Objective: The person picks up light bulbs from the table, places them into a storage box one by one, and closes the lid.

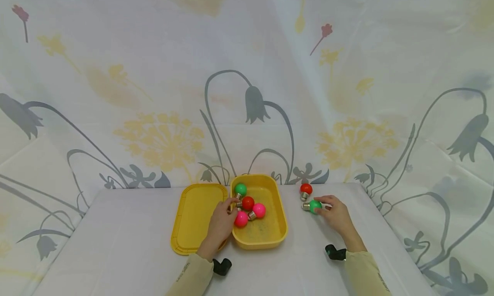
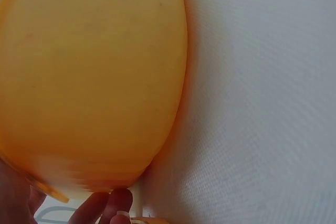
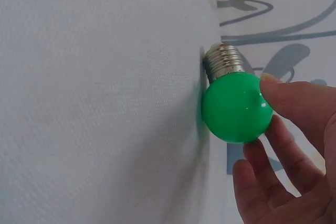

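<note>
A yellow plastic container (image 1: 270, 234) stands mid-table, holding a green bulb (image 1: 241, 189), a red bulb (image 1: 248, 203) and two pink bulbs (image 1: 259, 210). My left hand (image 1: 221, 221) grips its left rim, thumb over the edge; from the left wrist, the container's outer wall (image 2: 100, 77) fills much of the view, with fingertips (image 2: 122, 201) against its side. To the right, a green light bulb (image 3: 236, 107) lies on its side on the cloth, silver screw base pointing left in the head view. My right hand (image 1: 336, 212) pinches its round end between thumb and fingers.
Left of the container lies a flat yellow lid (image 1: 193, 214), partly covered by my left forearm. Another red bulb (image 1: 306, 189) is on the table just beyond the green one in my right hand. A flower-patterned cloth (image 1: 247, 150) rises along the table's far edge.
</note>
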The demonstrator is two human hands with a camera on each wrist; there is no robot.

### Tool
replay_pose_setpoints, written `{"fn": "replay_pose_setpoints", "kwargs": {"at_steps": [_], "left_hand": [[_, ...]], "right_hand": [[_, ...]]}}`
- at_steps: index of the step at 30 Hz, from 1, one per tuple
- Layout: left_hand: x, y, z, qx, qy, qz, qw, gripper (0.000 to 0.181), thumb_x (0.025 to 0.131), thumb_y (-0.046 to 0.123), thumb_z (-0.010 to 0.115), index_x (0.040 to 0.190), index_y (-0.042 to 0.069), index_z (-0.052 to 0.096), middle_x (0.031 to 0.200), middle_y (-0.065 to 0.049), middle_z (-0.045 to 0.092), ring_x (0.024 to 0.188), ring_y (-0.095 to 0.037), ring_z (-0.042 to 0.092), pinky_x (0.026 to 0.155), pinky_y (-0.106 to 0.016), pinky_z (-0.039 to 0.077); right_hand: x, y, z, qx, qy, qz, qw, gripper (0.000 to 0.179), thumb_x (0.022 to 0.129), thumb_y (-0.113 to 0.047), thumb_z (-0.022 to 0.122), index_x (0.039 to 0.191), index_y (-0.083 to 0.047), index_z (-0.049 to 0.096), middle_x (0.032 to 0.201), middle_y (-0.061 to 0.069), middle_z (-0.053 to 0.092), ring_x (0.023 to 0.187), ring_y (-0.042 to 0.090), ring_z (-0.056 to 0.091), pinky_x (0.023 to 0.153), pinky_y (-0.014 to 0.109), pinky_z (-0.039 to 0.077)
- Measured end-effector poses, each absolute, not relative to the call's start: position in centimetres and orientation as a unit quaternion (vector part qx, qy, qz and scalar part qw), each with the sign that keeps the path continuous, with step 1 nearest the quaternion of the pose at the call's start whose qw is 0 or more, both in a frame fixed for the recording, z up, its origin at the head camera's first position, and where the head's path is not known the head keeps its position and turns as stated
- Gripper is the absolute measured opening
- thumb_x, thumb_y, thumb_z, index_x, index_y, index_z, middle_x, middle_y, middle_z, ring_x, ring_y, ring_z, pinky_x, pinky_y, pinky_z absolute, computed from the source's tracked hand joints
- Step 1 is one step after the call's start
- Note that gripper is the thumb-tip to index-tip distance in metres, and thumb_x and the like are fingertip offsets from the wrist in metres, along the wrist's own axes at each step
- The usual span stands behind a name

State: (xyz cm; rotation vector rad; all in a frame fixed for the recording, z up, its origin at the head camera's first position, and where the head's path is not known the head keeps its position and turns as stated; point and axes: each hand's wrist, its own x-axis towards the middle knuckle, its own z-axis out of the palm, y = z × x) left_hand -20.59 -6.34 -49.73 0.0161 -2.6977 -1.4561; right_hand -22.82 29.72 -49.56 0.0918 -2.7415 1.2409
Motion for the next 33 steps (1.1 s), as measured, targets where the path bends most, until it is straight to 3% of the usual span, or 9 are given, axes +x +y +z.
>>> {"fn": "replay_pose_setpoints", "kwargs": {"at_steps": [6,14,33], "left_hand": [[-20.5,-6.3,-49.6,0.009,-0.875,-0.482,0.037,0.026,0.095,0.016,0.06,0.121,0.015,0.067,0.092,-0.006,0.049,0.08,-0.022,0.049,0.066,-0.033,0.041],[-20.5,-6.3,-49.7,0.01,-0.875,-0.484,0.033,0.026,0.096,0.015,0.061,0.121,0.015,0.067,0.092,-0.006,0.049,0.08,-0.022,0.049,0.066,-0.033,0.041],[-20.6,-6.2,-49.7,0.013,-0.878,-0.478,0.029,0.026,0.096,0.016,0.061,0.121,0.017,0.066,0.092,-0.006,0.049,0.079,-0.021,0.048,0.065,-0.032,0.04]], "right_hand": [[-22.7,29.6,-49.8,0.037,-0.906,0.416,0.071,0.033,0.083,0.0,0.077,0.114,0.008,0.069,0.117,0.023,0.059,0.114,0.04,0.055,0.096,0.052,0.047],[-22.6,29.3,-50.2,0.017,-0.897,0.439,0.039,0.042,0.082,-0.003,0.079,0.12,0.007,0.066,0.123,0.023,0.058,0.112,0.042,0.06,0.09,0.044,0.052],[-22.3,29.4,-50.7,-0.003,-0.898,0.438,0.036,0.045,0.083,-0.007,0.079,0.125,0.005,0.064,0.122,0.027,0.063,0.116,0.044,0.059,0.089,0.047,0.052]]}}
